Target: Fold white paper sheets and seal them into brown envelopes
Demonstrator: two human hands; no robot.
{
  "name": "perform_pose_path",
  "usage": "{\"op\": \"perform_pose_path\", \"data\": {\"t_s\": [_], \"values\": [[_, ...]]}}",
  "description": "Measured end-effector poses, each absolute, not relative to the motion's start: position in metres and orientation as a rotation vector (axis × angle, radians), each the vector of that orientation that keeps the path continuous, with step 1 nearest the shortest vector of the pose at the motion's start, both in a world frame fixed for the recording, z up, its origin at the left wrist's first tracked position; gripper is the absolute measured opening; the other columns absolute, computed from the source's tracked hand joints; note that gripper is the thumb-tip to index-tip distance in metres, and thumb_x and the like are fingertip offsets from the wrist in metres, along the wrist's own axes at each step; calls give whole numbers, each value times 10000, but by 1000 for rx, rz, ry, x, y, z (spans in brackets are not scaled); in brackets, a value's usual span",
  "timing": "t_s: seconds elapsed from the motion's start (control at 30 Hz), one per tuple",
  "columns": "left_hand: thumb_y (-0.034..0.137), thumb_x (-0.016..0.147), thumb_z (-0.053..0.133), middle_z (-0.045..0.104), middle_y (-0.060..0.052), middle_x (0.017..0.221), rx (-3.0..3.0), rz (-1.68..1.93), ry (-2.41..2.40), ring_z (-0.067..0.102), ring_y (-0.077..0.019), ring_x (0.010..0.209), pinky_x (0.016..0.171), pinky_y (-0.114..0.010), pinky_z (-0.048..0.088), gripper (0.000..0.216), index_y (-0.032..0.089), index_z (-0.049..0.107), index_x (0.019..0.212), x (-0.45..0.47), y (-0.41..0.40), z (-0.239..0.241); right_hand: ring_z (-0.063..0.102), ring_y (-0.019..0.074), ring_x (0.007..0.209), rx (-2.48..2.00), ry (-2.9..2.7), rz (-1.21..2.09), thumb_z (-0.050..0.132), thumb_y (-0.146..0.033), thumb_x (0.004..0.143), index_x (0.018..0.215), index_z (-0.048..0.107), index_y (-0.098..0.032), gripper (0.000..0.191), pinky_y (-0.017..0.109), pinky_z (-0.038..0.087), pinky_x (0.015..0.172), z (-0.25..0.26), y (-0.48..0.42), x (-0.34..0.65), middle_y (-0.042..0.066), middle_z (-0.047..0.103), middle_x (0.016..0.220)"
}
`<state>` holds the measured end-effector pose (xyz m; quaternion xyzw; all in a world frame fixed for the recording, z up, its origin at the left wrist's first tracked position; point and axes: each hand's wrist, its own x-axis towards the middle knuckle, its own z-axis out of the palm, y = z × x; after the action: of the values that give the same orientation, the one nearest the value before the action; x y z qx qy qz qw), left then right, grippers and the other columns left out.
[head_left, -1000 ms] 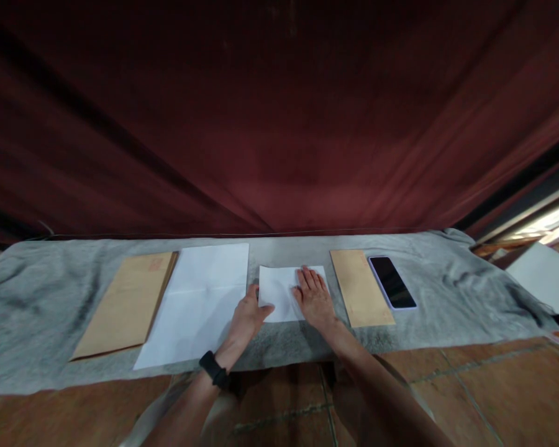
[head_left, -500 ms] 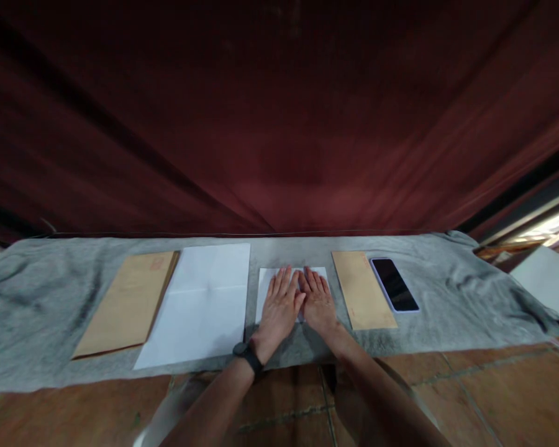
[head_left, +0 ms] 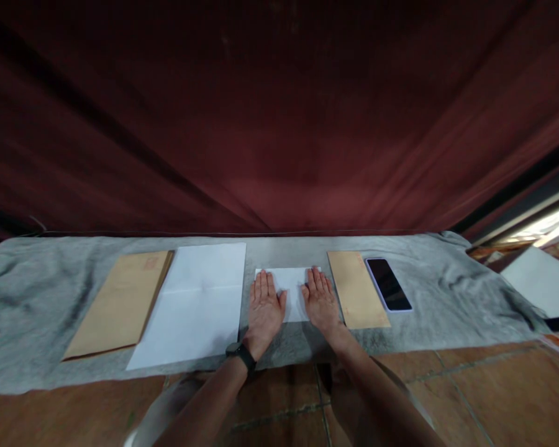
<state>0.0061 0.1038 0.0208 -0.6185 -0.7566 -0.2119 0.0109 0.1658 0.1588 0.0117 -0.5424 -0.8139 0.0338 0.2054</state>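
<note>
A small folded white paper [head_left: 290,287] lies on a grey cloth [head_left: 41,292] in front of me. My left hand [head_left: 264,307] lies flat on its left edge, fingers stretched out. My right hand [head_left: 320,299] lies flat on its right edge, fingers together and straight. A black watch sits on my left wrist. Neither hand grips anything.
A large white sheet [head_left: 193,302] lies left of the hands, overlapping a brown envelope [head_left: 116,302]. A second brown envelope [head_left: 356,288] and a black phone [head_left: 387,284] lie to the right. A dark red curtain [head_left: 279,118] hangs behind. Tiled floor [head_left: 475,397] shows below, and a white object [head_left: 543,280] sits at the far right.
My left hand moved from the paper's left corner onto the sheet beside my right hand. Both hands have since slid apart to the paper's left and right edges.
</note>
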Motion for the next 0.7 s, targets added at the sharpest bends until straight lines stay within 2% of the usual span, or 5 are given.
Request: {"op": "perform_pose_path", "data": {"t_s": [0.13, 0.23, 0.37, 0.5, 0.7], "values": [[341, 985, 361, 324, -269, 1579, -1906, -634, -2373, 228, -332, 1517, 1220, -521, 253, 632, -35, 372, 1493, 6, 100, 22, 353, 312, 1468, -1565, -2244, 90, 317, -288, 1045, 1516, 389, -34, 540, 511, 278, 1195, 18, 159, 162, 218, 370, 1572], [304, 977, 377, 300, -251, 1596, -1907, -609, -2375, 204, -340, 1522, 1208, -552, 260, 604, 11, 376, 1506, 7, 99, 24, 311, 273, 1493, -1467, -2325, 124, 301, -301, 1053, 1543, 363, -98, 533, 484, 267, 1209, 24, 155, 144, 158, 349, 1598], [231, 965, 378, 267, -217, 1620, -1931, -580, -2377, 172, -327, 1532, 1204, -561, 261, 580, 73, 374, 1522, 7, 99, 25, 311, 231, 1494, -1338, -2450, 156, 303, -319, 1062, 1529, 405, -155, 505, 436, 264, 1218, 24, 148, 123, 102, 376, 1595], [257, 975, 386, 266, -217, 1624, -1963, -595, -2351, 162, -326, 1534, 1213, -544, 251, 567, 66, 396, 1508, 3, 98, 23, 331, 246, 1484, -1377, -2439, 102, 362, -348, 1056, 1515, 432, -176, 495, 448, 263, 1215, 19, 150, 129, 102, 383, 1592], [264, 966, 396, 277, -248, 1611, -1991, -659, -2322, 174, -335, 1530, 1217, -537, 252, 592, 7, 382, 1499, 0, 96, 25, 341, 287, 1478, -1461, -2361, 13, 382, -386, 1052, 1536, 386, -144, 541, 474, 294, 1186, 14, 159, 156, 152, 361, 1595]]}}
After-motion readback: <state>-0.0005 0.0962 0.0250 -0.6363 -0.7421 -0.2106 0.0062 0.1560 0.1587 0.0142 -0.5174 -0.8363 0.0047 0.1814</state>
